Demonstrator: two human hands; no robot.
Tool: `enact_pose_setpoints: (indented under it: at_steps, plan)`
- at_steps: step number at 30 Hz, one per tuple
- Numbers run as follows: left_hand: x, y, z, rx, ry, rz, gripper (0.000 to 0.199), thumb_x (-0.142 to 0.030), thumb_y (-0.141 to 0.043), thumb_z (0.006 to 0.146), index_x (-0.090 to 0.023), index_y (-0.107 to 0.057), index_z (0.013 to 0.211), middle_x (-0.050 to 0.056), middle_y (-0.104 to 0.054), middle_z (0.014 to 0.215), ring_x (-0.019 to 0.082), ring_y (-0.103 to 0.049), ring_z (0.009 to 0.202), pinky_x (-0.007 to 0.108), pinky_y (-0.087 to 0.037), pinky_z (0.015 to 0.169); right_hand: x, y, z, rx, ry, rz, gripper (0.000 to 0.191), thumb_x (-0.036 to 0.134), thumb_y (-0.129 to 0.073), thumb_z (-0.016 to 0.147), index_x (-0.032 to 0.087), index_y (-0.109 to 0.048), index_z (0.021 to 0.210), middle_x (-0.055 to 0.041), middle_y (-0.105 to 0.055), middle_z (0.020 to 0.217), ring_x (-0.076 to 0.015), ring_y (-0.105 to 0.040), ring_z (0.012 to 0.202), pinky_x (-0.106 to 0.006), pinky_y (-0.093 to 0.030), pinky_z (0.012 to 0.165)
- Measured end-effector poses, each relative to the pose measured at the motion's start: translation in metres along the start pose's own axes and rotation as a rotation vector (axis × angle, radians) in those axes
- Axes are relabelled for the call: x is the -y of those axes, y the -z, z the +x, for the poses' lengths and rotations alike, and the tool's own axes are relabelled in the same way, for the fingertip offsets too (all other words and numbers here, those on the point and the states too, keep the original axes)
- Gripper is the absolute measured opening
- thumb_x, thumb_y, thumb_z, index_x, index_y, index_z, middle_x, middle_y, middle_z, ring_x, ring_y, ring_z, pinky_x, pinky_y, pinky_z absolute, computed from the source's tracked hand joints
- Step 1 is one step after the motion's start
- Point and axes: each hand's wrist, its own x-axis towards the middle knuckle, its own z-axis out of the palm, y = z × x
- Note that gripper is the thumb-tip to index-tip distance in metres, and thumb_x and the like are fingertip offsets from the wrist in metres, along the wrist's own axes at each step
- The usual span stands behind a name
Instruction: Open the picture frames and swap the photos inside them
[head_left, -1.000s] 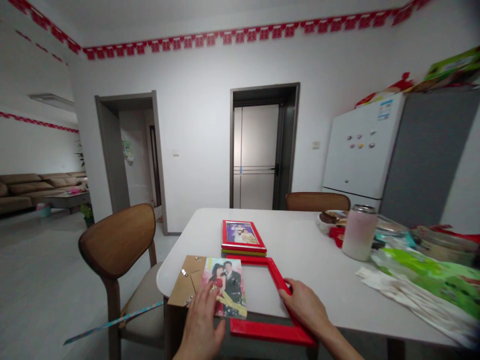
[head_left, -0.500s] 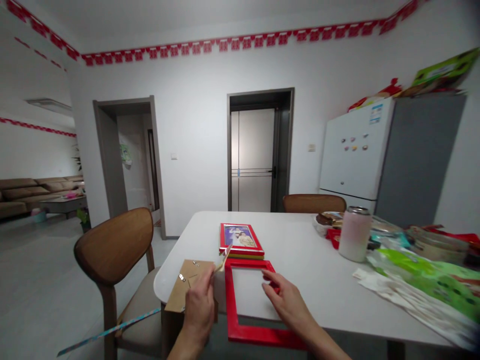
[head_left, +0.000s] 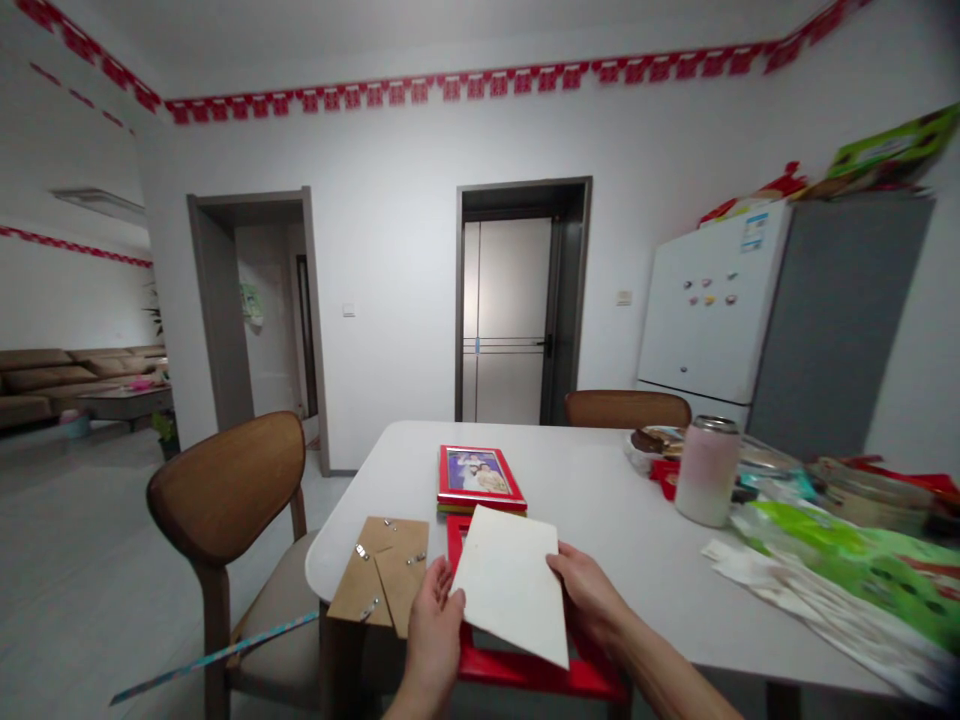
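A white, photo-sized sheet point(head_left: 514, 580) is held tilted between my two hands, its blank side showing. My left hand point(head_left: 436, 625) grips its left edge, thumb in front. On the opposite edge, my right hand point(head_left: 592, 595) is closed with the thumb near the border and the other fingers partly hidden behind. Beneath the sheet lies an empty-looking red picture frame point(head_left: 517, 672), mostly covered, reaching over the table's near edge. To the left rests a brown backing board point(head_left: 379, 575) with metal clips and a stand flap.
Just beyond the red frame, a framed photo point(head_left: 480, 474) lies on what looks like another frame on the white table point(head_left: 592, 500). On the right are a pink-white tumbler point(head_left: 707, 470), a green package point(head_left: 847, 550) and white gloves point(head_left: 795, 590). A wooden chair point(head_left: 232, 500) stands left.
The sheet, earlier edge-on in my left hand, has moved right over the red frame and turned its blank side toward me. My right hand has taken hold of its other edge.
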Motion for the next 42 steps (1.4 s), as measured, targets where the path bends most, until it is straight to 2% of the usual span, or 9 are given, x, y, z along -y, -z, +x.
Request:
enact_pose_setpoints:
  at_steps: [5,10,15,21,25,29,33,38,42]
  plan:
    - [-0.002,0.009,-0.010,0.123,-0.127,0.572,0.049,-0.015,-0.046,0.065,-0.009,-0.046,0.114,0.011,-0.048,0.120,0.018,-0.041,0.112,0.026,-0.027,0.096,0.004,0.004,0.017,0.014,-0.031,-0.274,0.044,0.008,-0.037,0.057,0.009,-0.056,0.096,-0.0067,-0.067,0.064,-0.0165,-0.062,0.059,-0.024,-0.047,0.052]
    - [-0.007,0.008,-0.017,0.240,-0.152,0.806,0.053,-0.014,-0.045,0.065,-0.007,-0.042,0.118,0.012,-0.042,0.125,0.018,-0.036,0.116,0.026,-0.025,0.098,0.013,0.006,0.026,0.016,-0.046,-0.362,0.043,0.009,-0.035,0.056,0.010,-0.059,0.092,-0.0063,-0.067,0.060,-0.0164,-0.061,0.053,-0.023,-0.045,0.048]
    - [-0.004,0.011,-0.017,0.296,-0.179,0.867,0.058,-0.015,-0.047,0.063,-0.010,-0.040,0.120,0.011,-0.036,0.129,0.019,-0.032,0.119,0.030,-0.023,0.100,0.014,0.008,0.022,0.077,-0.051,-0.451,0.039,0.010,-0.036,0.056,0.009,-0.062,0.086,-0.0072,-0.066,0.060,-0.0177,-0.061,0.054,-0.025,-0.046,0.049]
    - [-0.005,0.011,-0.018,0.342,-0.152,0.899,0.066,-0.023,-0.057,0.058,-0.006,-0.040,0.119,0.015,-0.032,0.131,0.024,-0.026,0.122,0.033,-0.022,0.101,0.002,0.002,0.032,0.031,0.050,-0.621,0.037,0.015,-0.034,0.062,0.010,-0.061,0.086,-0.0062,-0.067,0.064,-0.0159,-0.062,0.062,-0.023,-0.046,0.054]
    - [-0.009,0.012,-0.017,0.356,-0.165,0.915,0.068,-0.025,-0.059,0.058,-0.003,-0.040,0.119,0.018,-0.031,0.130,0.025,-0.026,0.121,0.035,-0.022,0.101,0.000,0.002,0.039,-0.034,0.115,-0.838,0.034,0.015,-0.033,0.065,0.010,-0.062,0.082,-0.0076,-0.067,0.068,-0.0166,-0.062,0.066,-0.023,-0.045,0.057]
    - [-0.010,0.011,-0.017,0.372,-0.161,0.926,0.069,-0.025,-0.060,0.057,-0.003,-0.040,0.119,0.019,-0.031,0.130,0.026,-0.026,0.121,0.036,-0.022,0.101,0.001,0.006,0.037,-0.128,0.181,-1.121,0.025,0.019,-0.040,0.065,0.011,-0.063,0.073,-0.0142,-0.066,0.079,-0.0226,-0.060,0.078,-0.030,-0.042,0.068]
    - [-0.008,0.012,-0.018,0.365,-0.169,0.886,0.069,-0.024,-0.061,0.056,-0.006,-0.040,0.119,0.017,-0.032,0.130,0.025,-0.027,0.121,0.037,-0.023,0.100,-0.002,0.005,0.029,-0.183,0.203,-1.333,0.025,0.027,-0.044,0.067,0.010,-0.062,0.075,-0.0191,-0.063,0.085,-0.0277,-0.058,0.081,-0.036,-0.040,0.068]
    - [-0.008,0.042,-0.013,0.394,-0.256,0.897,0.073,-0.024,-0.063,0.054,-0.014,-0.038,0.122,0.013,-0.029,0.133,0.023,-0.026,0.121,0.036,-0.023,0.100,-0.005,0.004,0.022,-0.203,0.252,-1.456,0.030,0.030,-0.041,0.071,0.010,-0.059,0.087,-0.0188,-0.059,0.093,-0.0278,-0.057,0.083,-0.038,-0.040,0.068]
    - [-0.009,0.087,0.003,0.218,-0.225,1.228,0.074,-0.013,-0.058,0.053,-0.015,-0.035,0.123,0.011,-0.025,0.134,0.023,-0.020,0.124,0.039,-0.017,0.101,-0.004,-0.006,0.014,-0.174,0.380,-1.393,0.035,0.028,-0.037,0.074,0.012,-0.055,0.101,-0.0153,-0.057,0.098,-0.0230,-0.055,0.086,-0.033,-0.040,0.071]
